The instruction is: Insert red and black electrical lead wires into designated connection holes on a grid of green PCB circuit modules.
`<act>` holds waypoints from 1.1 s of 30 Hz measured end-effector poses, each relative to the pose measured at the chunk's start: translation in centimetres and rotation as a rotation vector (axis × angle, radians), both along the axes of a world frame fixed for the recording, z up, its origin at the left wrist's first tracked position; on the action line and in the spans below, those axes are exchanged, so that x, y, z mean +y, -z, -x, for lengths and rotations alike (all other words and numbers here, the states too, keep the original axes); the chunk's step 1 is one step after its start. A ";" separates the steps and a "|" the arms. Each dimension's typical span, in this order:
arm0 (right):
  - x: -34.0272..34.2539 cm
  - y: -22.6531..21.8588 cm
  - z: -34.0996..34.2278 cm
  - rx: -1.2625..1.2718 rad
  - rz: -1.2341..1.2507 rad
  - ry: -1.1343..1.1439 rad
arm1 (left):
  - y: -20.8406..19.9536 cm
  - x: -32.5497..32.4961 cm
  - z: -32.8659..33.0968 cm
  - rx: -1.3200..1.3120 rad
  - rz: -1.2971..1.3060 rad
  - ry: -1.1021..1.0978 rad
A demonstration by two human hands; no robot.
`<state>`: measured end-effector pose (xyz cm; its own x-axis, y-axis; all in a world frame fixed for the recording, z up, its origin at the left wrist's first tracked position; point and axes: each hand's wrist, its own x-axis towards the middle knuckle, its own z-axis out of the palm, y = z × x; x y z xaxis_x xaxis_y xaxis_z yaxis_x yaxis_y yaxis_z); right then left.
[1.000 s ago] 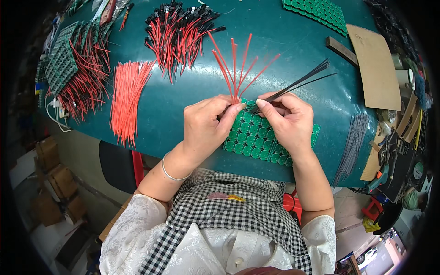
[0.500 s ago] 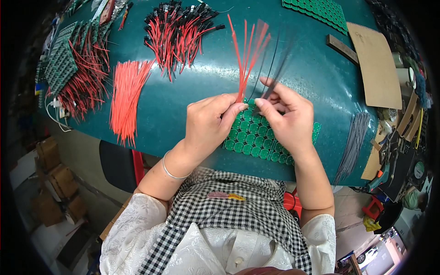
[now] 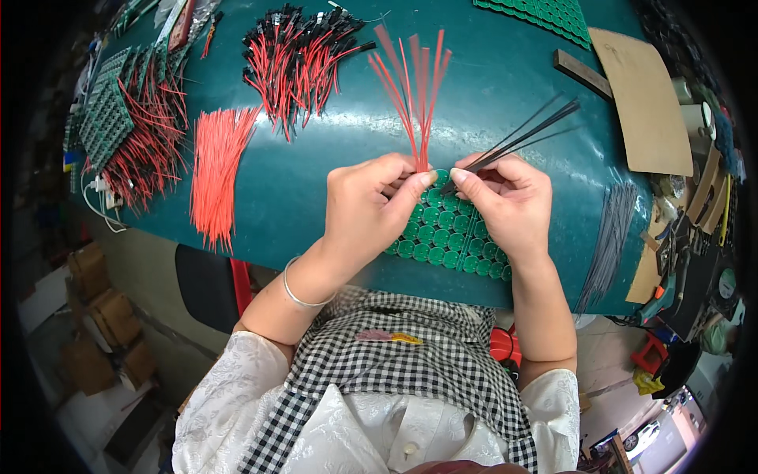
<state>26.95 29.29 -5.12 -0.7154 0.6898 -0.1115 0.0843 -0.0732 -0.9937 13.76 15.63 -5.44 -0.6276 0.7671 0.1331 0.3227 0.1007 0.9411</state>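
My left hand (image 3: 375,201) pinches several red wires (image 3: 421,130) between thumb and fingers; they fan upward, their tips blurred. Close beside it, my right hand (image 3: 509,201) is closed on several black wires (image 3: 533,133) that point up to the right. Both hands are over a green panel of round circuit boards (image 3: 438,233) on the table, and they cover parts of it. The lower wire ends are mostly hidden by my fingertips, so whether they touch the boards I cannot tell.
Loose red wires (image 3: 219,178) lie left, dark grey wires (image 3: 608,245) right. Behind are red and black wires with connectors (image 3: 298,67) and another green panel (image 3: 545,20). Wired boards (image 3: 110,126) pile at far left. A metal bar (image 3: 583,73) and cardboard (image 3: 641,103) lie at right.
The black wires have swung from nearly upright to slanting right as my right hand turned. The red wires have spread and tipped slightly left. Both hands still hold their wires.
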 end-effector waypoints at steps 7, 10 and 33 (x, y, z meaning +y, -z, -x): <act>0.0 -0.2 0.1 0.001 -0.076 0.003 | 0.9 0.3 -0.5 -0.009 0.036 -0.039; 0.2 -0.5 0.0 -0.053 -0.147 -0.002 | 0.9 0.4 -0.5 -0.011 0.021 -0.049; 0.5 -0.1 -0.2 -0.004 -0.032 0.041 | 1.2 0.0 -0.4 0.219 0.068 0.023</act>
